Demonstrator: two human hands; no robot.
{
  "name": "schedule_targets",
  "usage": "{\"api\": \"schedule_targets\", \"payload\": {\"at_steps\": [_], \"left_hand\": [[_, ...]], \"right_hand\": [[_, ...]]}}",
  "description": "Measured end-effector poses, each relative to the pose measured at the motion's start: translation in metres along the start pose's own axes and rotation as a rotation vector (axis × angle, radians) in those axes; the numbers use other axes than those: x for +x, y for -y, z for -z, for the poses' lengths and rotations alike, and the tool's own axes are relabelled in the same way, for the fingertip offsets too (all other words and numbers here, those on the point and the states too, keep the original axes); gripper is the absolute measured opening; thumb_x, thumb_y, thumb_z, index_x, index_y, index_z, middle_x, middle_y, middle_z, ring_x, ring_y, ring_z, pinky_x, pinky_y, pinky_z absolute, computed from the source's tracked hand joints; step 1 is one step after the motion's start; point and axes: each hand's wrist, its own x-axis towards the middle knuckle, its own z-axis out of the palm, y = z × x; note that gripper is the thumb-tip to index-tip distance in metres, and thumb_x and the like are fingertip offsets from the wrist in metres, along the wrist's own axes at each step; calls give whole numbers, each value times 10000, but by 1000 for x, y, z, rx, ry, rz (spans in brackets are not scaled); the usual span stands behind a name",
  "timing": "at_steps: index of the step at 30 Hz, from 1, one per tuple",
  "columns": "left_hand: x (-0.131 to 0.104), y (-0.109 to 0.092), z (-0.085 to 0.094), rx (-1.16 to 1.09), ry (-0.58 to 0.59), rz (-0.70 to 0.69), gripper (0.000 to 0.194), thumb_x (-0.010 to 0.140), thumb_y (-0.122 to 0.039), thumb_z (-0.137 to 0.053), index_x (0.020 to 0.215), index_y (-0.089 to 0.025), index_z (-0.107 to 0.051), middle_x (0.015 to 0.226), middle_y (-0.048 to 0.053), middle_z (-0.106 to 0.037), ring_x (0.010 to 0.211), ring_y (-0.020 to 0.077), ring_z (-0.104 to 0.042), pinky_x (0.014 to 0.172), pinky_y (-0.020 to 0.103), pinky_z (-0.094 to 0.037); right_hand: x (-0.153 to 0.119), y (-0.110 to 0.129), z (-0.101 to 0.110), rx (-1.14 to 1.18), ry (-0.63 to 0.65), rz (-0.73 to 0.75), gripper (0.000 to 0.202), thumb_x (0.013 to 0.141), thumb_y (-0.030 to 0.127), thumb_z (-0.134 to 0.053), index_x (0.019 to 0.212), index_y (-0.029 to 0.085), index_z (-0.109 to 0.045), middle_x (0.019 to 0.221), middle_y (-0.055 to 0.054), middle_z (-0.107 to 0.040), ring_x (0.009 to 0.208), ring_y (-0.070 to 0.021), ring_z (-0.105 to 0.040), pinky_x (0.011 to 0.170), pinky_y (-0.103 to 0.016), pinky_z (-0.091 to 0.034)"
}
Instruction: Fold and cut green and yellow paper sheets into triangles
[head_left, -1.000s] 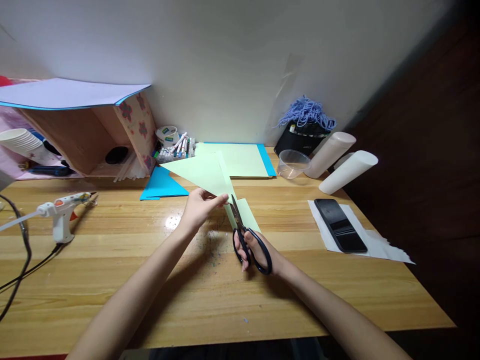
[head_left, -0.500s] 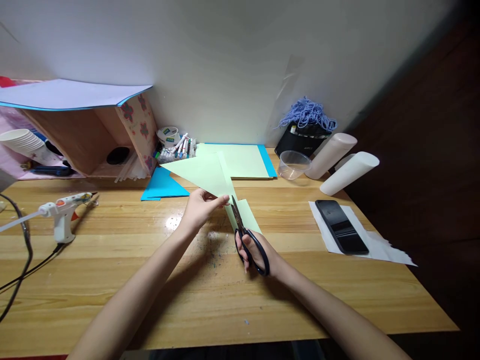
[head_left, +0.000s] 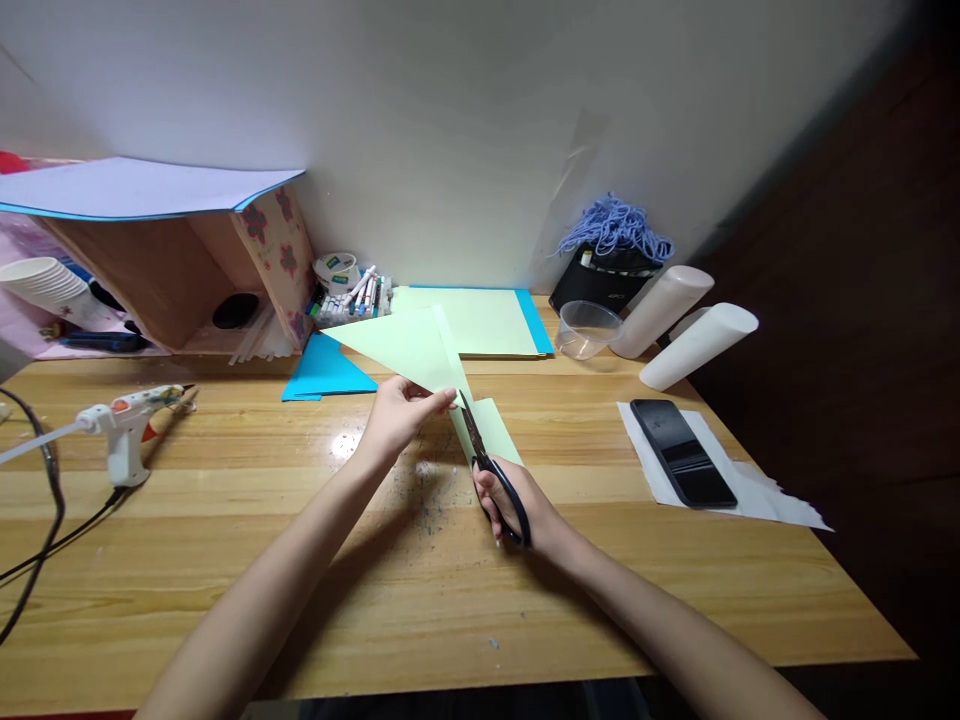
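At frame center, left hand (head_left: 396, 418) pinches one pale green sheet (head_left: 405, 345), right hand (head_left: 529, 505) clamped on one pair of scissors (head_left: 481, 455). Sheet partly blocks paper stack (head_left: 491, 320) behind; two white cylinders (head_left: 701, 345) upper right, one phone (head_left: 682, 453) mid-right, one glue gun (head_left: 126, 440) mid-left.

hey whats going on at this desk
A person is working on light green paper with scissors. The left hand pinches the paper near its lower edge, and the right hand holds the scissors, with the blades, which look nearly closed, right at the paper beside the left thumb. A glue gun stands on the desk to the left, and a phone lies on white paper to the right.
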Motion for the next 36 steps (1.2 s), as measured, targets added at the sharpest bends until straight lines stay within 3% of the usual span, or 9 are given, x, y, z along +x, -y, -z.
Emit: {"api": "schedule_targets", "payload": {"at_steps": [9, 27, 36], "left_hand": [[-3, -4, -3, -31, 62, 91, 208, 612, -292, -744, 651, -123, -629, 618, 71, -680, 592, 165, -622, 595, 248, -469], [-5, 0, -9, -57, 109, 95, 189, 646, -267, -728, 693, -118, -622, 620, 64, -676, 599, 157, -625, 597, 243, -481], [-5, -3, -11, -95, 90, 130, 205, 636, -236, -741, 716, -105, -605, 616, 56, -674, 579, 148, -624, 597, 237, -484]], "right_hand": [[2, 2, -3, 16, 83, 3, 657, 633, 814, -309, 760, 180, -418, 488, 78, -391, 349, -58, -408, 371, -197, -413], [4, 3, -6, 86, 14, -46, 620, 615, 793, -412, 712, 181, -416, 440, 86, -386, 308, -58, -398, 303, -182, -383], [3, 3, -9, 117, -22, -72, 550, 676, 730, -442, 715, 182, -424, 440, 91, -383, 300, -53, -386, 287, -174, -375]]}}
